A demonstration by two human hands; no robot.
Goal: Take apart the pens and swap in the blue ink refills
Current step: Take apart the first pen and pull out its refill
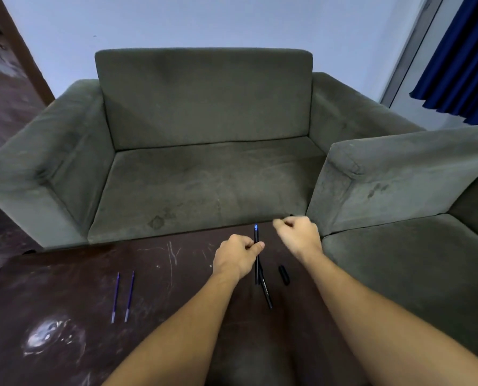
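My left hand (236, 257) pinches a black pen (256, 254) and holds it upright, its blue tip pointing away at the table's far edge. My right hand (297, 235) hovers to the right of the tip with its fingers curled; a small dark piece shows at its fingertips, too small to name. On the table lie a second black pen (266, 292) just below the held one and a black cap (283, 275) to its right. Two blue refills (123, 296) lie side by side at the left.
The dark brown table (176, 288) is scratched and carries a whitish smear (47, 335) at its front left. A grey-green sofa (204, 168) stands right behind the table, and a second seat (399, 246) borders it on the right.
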